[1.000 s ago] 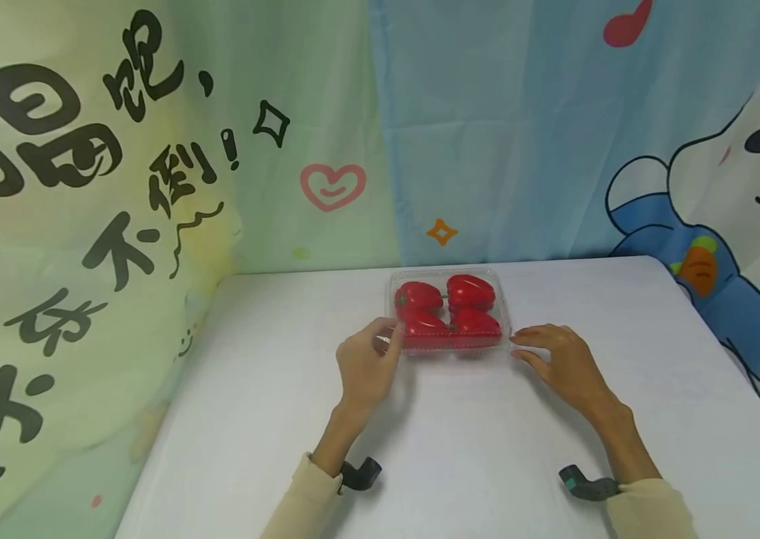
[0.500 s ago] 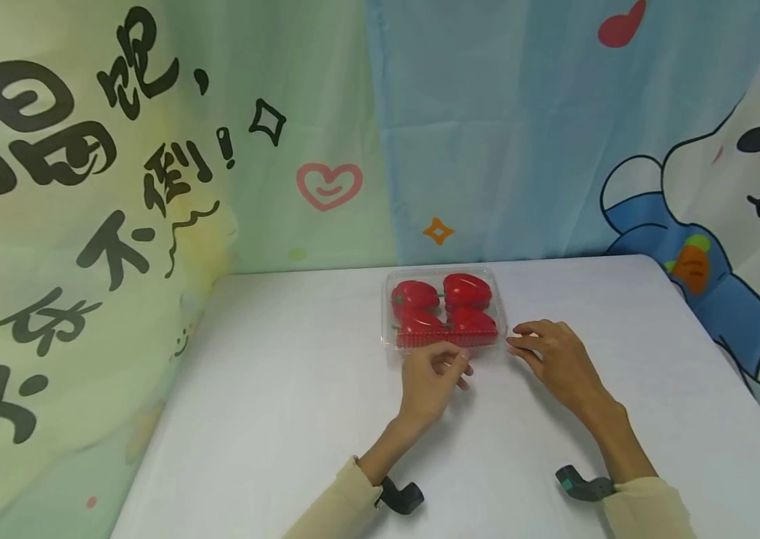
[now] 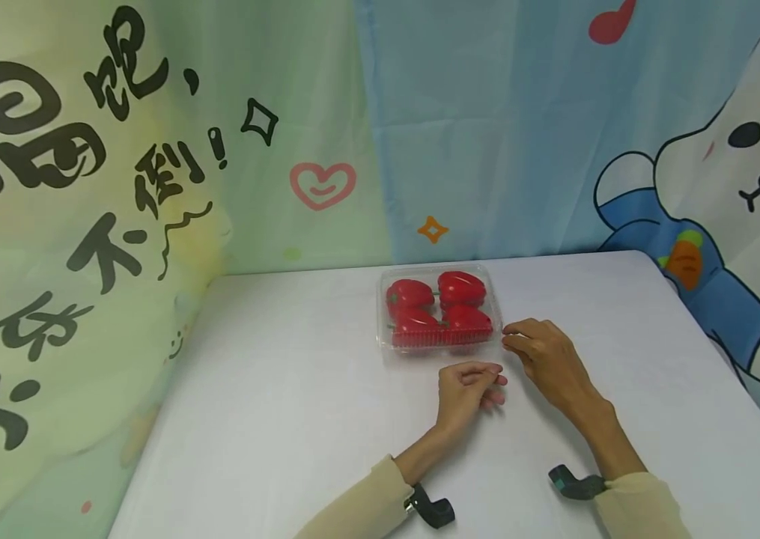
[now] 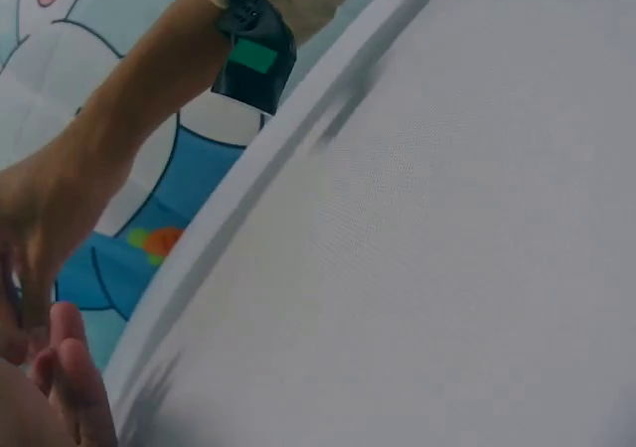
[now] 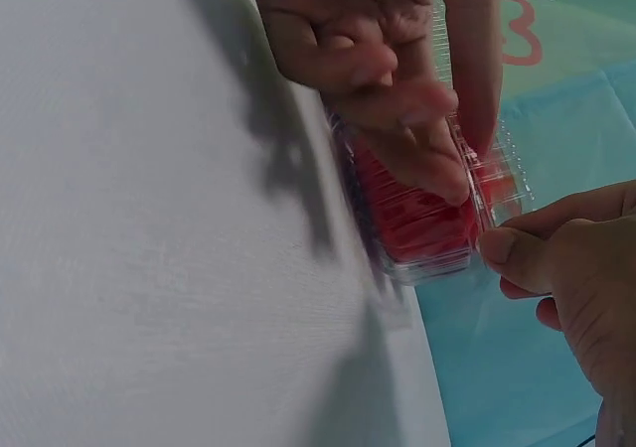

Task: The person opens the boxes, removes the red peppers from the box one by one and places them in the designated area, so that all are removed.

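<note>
A clear plastic clamshell box [image 3: 382, 340] with its lid down lies at the back of the table, with several red bell peppers [image 3: 462, 289] inside. At its front right corner my right hand [image 3: 548, 363] pinches the rim between thumb and fingers. The right wrist view has that hand [image 5: 586, 268] at the right, its thumb on the box edge. In front of the box, my left hand [image 3: 463, 393] is apart from it, fingers loosely bent and nothing visible in them. Its fingers [image 4: 79, 382] show at the lower left of the left wrist view.
The box stands on a white table [image 3: 272, 419]. Behind it hangs a printed curtain [image 3: 474, 135] with black lettering and a cartoon bear. Each wrist wears a black device [image 3: 433, 509].
My left hand has left the box's front left corner and moved right, past the front edge, towards my right hand. The right hand stays at the right corner.
</note>
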`<state>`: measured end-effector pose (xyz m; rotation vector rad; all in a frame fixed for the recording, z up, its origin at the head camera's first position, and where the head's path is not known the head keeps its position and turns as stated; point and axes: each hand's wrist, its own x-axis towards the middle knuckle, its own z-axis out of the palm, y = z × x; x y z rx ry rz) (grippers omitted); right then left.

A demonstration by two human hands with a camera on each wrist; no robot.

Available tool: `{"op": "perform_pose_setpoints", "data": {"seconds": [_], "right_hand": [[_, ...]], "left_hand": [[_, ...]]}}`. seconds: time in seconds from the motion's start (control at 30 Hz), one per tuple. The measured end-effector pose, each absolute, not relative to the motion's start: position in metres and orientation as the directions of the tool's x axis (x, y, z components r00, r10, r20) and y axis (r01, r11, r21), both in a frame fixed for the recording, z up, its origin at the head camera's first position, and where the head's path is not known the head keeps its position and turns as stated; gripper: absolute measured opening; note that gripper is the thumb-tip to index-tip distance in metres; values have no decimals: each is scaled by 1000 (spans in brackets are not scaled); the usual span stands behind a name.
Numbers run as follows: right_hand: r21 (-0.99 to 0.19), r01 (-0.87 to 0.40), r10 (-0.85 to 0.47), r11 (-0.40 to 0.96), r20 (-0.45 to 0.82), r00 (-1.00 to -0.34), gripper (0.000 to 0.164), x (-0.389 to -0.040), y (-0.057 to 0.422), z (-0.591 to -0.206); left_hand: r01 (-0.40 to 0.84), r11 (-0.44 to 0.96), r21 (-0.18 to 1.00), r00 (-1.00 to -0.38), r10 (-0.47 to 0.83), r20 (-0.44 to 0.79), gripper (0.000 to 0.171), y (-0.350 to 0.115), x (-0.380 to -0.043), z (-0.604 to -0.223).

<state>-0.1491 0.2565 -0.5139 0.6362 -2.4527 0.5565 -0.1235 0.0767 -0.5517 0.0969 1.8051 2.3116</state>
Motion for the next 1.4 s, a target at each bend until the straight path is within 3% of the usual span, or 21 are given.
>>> {"op": "perform_pose_setpoints", "data": {"seconds": [0.37, 1.4], "right_hand": [[-236, -561, -337, 793, 598, -728, 31, -149, 256, -512], [-224, -566, -384, 794, 538, -751, 46, -156, 257, -509]], "left_hand": [[-1, -322, 947, -1000, 8, 1, 19, 106, -131, -563], [114, -336, 935, -986, -150, 67, 19, 139, -141, -568]]}}
